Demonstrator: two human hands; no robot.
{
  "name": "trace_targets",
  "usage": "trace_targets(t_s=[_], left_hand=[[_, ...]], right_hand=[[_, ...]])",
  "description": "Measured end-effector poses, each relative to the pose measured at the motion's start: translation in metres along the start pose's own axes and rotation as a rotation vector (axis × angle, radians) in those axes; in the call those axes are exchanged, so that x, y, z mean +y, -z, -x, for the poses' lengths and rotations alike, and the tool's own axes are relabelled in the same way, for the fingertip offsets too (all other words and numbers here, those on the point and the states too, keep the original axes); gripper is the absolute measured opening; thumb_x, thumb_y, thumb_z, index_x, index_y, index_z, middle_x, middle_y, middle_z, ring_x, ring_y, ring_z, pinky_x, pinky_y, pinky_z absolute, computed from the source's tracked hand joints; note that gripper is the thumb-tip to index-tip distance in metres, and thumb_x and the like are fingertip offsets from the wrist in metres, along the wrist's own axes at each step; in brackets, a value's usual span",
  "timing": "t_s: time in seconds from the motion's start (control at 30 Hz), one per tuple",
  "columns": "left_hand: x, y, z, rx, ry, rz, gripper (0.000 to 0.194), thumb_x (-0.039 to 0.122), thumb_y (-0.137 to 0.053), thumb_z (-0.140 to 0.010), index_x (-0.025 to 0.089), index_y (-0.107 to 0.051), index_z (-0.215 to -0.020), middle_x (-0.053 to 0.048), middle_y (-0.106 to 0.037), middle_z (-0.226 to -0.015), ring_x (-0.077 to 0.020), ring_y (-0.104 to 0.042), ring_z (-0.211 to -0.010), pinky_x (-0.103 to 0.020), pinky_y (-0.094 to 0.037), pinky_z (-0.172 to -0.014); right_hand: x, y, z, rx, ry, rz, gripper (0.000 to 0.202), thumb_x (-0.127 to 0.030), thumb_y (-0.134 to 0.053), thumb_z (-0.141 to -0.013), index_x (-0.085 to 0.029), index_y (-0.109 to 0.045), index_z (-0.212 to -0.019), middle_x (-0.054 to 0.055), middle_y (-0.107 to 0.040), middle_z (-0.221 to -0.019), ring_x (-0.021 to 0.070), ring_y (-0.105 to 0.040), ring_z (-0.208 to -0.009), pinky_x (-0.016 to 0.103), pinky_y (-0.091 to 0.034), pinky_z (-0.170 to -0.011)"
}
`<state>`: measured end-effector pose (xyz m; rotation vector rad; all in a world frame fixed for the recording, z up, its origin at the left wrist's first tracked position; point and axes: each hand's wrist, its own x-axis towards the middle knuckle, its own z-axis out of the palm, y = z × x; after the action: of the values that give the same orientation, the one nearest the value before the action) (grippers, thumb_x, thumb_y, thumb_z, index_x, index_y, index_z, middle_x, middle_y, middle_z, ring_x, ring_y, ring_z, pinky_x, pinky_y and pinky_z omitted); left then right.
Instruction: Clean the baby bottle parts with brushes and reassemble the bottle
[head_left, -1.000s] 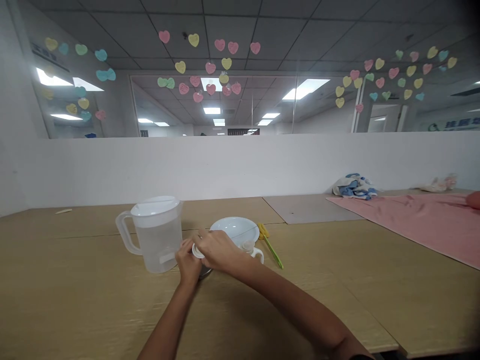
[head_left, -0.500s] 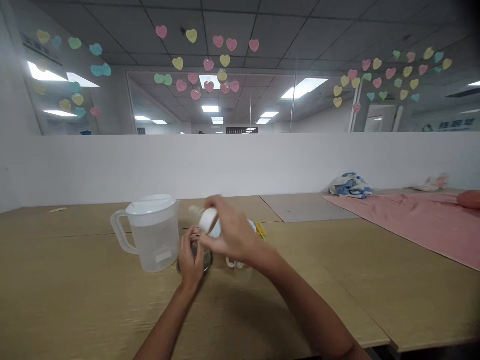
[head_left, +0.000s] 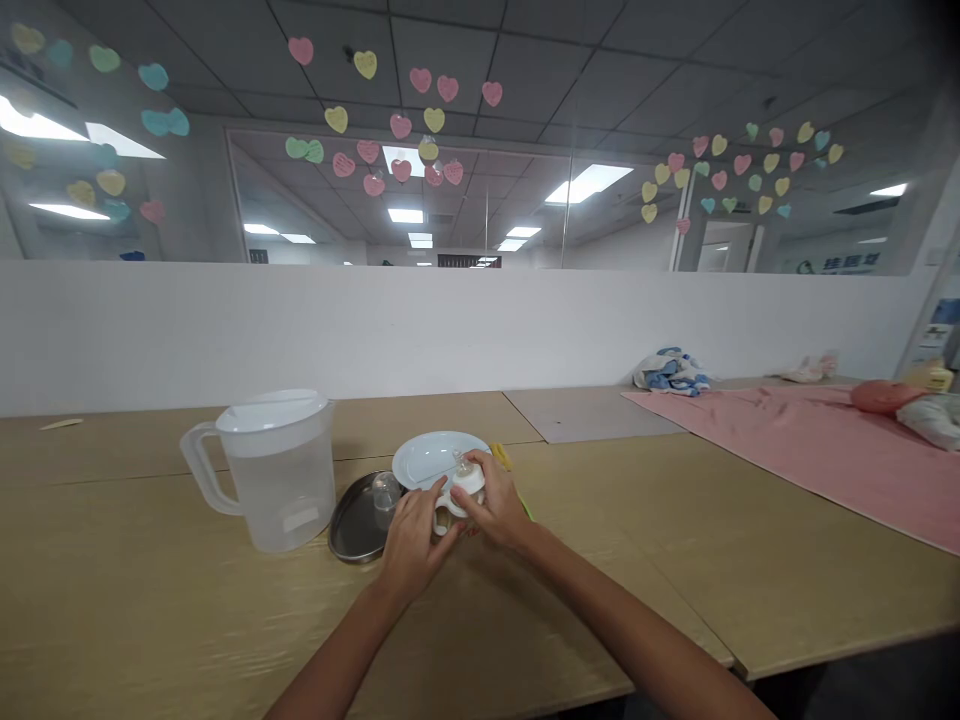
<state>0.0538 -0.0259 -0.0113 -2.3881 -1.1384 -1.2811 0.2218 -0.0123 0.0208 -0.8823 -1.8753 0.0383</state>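
Note:
Both my hands are at a baby bottle with white side handles, in front of a white plate. My right hand grips the white collar with the clear teat, which sits at the bottle's top. My left hand is closed around the bottle's left side, by the handle; the fingers hide much of the body. Left of the hands, a clear dome cap stands in a round metal tray.
A translucent lidded jug stands left of the tray. Something yellow lies right of the plate. On the right are a pink cloth, a doll's head and a crumpled blue-and-white cloth.
My right hand has brought the teat and collar down onto the bottle. My left hand has moved right, from the metal tray to the bottle. The view has turned slightly right.

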Motion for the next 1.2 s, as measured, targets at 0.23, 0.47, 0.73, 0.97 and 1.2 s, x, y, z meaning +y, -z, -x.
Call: trace_targets(t_s=[0.23, 0.47, 0.73, 0.97, 1.2], left_hand=[[-0.001, 0.003, 0.002, -0.050, 0.025, 0.046, 0.040, 0.042, -0.045, -0.085, 0.016, -0.051, -0.116, -0.011, -0.062, -0.106, -0.0229, -0.057, -0.095, -0.038, -0.043, -0.083], [-0.005, 0.001, 0.003, -0.048, 0.052, 0.027, 0.048, 0.044, -0.043, -0.086, 0.015, -0.046, -0.123, -0.009, -0.065, -0.090, -0.0217, -0.059, -0.085, -0.037, -0.044, -0.080], [-0.004, 0.003, 0.001, -0.136, 0.087, 0.061, 0.050, 0.044, -0.040, -0.087, 0.014, -0.039, -0.127, -0.011, -0.064, -0.103, -0.0228, -0.058, -0.093, -0.037, -0.043, -0.083], [-0.003, 0.003, 0.001, -0.104, 0.128, 0.071, 0.054, 0.046, -0.042, -0.086, 0.013, -0.037, -0.128, -0.008, -0.065, -0.084, -0.0230, -0.059, -0.083, -0.037, -0.044, -0.077], [-0.001, 0.007, 0.003, -0.097, 0.130, 0.108, 0.046, 0.044, -0.044, -0.085, 0.015, -0.043, -0.120, -0.010, -0.064, -0.094, -0.0243, -0.059, -0.087, -0.039, -0.045, -0.079]], right_hand=[[-0.014, -0.004, 0.003, -0.072, -0.040, 0.036, 0.019, -0.035, -0.051, -0.081, -0.017, -0.052, -0.088, 0.006, -0.060, -0.083, 0.0198, -0.053, -0.076, 0.032, -0.041, -0.071], [-0.001, 0.000, 0.006, -0.048, 0.079, -0.019, 0.031, -0.040, -0.045, -0.085, -0.017, -0.051, -0.106, 0.008, -0.057, -0.099, 0.0209, -0.051, -0.092, 0.035, -0.039, -0.082], [0.013, -0.005, 0.006, 0.024, 0.114, -0.051, 0.027, -0.037, -0.040, -0.087, -0.018, -0.054, -0.100, 0.007, -0.057, -0.092, 0.0201, -0.051, -0.088, 0.035, -0.039, -0.079], [0.011, -0.004, 0.008, 0.116, 0.143, -0.006, 0.017, -0.031, -0.046, -0.082, -0.018, -0.053, -0.091, 0.005, -0.053, -0.083, 0.0191, -0.049, -0.082, 0.034, -0.039, -0.075], [0.005, -0.003, 0.010, 0.120, 0.129, -0.012, 0.017, -0.028, -0.049, -0.078, -0.018, -0.050, -0.091, 0.007, -0.052, -0.091, 0.0205, -0.050, -0.089, 0.035, -0.041, -0.079]])
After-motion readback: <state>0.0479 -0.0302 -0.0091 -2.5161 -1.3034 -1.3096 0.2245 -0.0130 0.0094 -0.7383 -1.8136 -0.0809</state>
